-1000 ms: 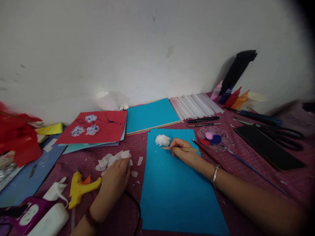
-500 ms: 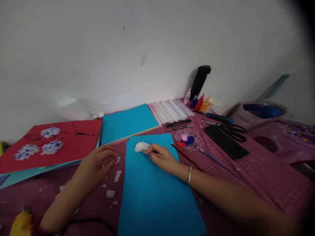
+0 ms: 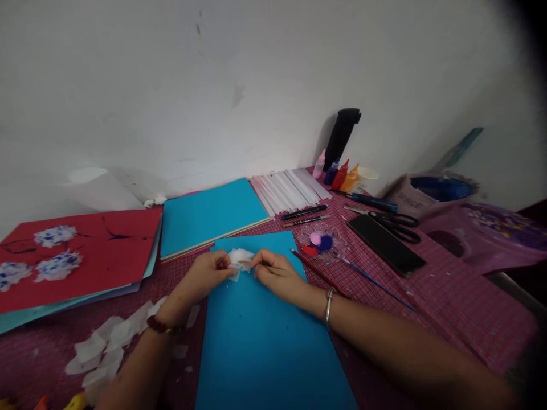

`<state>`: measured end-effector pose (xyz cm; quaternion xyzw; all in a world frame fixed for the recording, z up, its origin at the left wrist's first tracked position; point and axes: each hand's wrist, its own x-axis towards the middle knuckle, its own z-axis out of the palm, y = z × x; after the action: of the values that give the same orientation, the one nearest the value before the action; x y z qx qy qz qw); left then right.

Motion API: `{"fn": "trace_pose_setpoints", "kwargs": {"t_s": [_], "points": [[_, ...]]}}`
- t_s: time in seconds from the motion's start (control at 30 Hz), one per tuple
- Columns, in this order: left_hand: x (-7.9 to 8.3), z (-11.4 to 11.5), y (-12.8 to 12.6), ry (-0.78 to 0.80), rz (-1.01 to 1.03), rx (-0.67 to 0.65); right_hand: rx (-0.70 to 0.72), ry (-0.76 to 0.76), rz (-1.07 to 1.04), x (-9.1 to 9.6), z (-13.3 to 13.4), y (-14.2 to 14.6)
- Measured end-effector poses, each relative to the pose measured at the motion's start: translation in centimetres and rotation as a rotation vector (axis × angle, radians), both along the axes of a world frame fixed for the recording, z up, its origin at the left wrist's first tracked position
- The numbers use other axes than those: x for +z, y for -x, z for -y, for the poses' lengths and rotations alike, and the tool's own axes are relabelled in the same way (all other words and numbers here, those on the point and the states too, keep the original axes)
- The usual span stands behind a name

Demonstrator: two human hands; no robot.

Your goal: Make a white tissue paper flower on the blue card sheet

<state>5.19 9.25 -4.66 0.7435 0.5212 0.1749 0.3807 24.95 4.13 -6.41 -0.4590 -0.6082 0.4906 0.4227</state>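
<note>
A blue sheet of paper (image 3: 265, 347) lies in front of me, with a small ruffled tuft of white tissue paper (image 3: 240, 255) near its top edge. My left hand (image 3: 208, 273) pinches a bit of white tissue at the left side of the tuft. From the right, my right hand (image 3: 280, 276) is closed on a thin tan stick, its tip against the tuft; most of the stick is hidden by the fingers. Loose tissue pieces (image 3: 113, 336) lie beside my left forearm.
Red paper (image 3: 123, 239) with blue-dabbed white tufts lies left. Behind are stacked blue sheets (image 3: 209, 213) and white strips (image 3: 286, 191). To the right are a paint palette (image 3: 322, 242), brush (image 3: 376, 285), black phone-like slab (image 3: 384, 245), scissors (image 3: 397, 225), paint bottles (image 3: 341, 175) and a pink container (image 3: 427, 193).
My left hand has moved right, from beside the blue sheet to the tuft, and now presses tissue there. The right hand stays at the tuft. The view has shifted slightly.
</note>
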Motion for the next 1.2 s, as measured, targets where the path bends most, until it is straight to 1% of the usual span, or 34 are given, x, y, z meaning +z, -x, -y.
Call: {"fn": "trace_pose_setpoints", "kwargs": {"t_s": [0.1,0.3,0.47,0.53,0.63,0.7,0.8,0.9,0.97,1.2], "points": [[0.0,0.0,0.1,-0.021,-0.023,0.0,-0.005,-0.006,0.016,-0.2,-0.1,0.0],[1.0,0.4,1.2,0.119,0.078,-0.08,0.004,0.012,0.011,0.1,0.1,0.0],[1.0,0.4,1.4,0.095,0.101,-0.134,0.004,0.006,0.0,0.1,0.0,0.1],[0.7,0.3,1.1,0.058,0.109,-0.108,0.0,-0.002,0.01,0.0,-0.1,0.1],[0.0,0.2,0.5,-0.021,0.092,-0.013,-0.014,-0.017,0.01,-0.1,0.0,0.0],[-0.3,0.2,0.2,-0.057,0.078,0.024,-0.033,-0.043,-0.012,0.0,0.2,-0.1],[-0.6,0.2,0.1,-0.06,0.09,0.034,-0.03,-0.126,-0.004,0.4,0.6,-0.3],[-0.6,0.2,0.1,-0.047,0.125,0.032,0.062,-0.197,0.091,0.8,1.0,-0.4],[-0.5,0.2,0.1,-0.042,0.131,0.034,0.109,-0.209,0.139,1.1,1.1,-0.3],[-0.3,0.3,0.0,-0.037,0.148,0.032,0.111,-0.219,0.255,1.6,1.0,0.0]]}}
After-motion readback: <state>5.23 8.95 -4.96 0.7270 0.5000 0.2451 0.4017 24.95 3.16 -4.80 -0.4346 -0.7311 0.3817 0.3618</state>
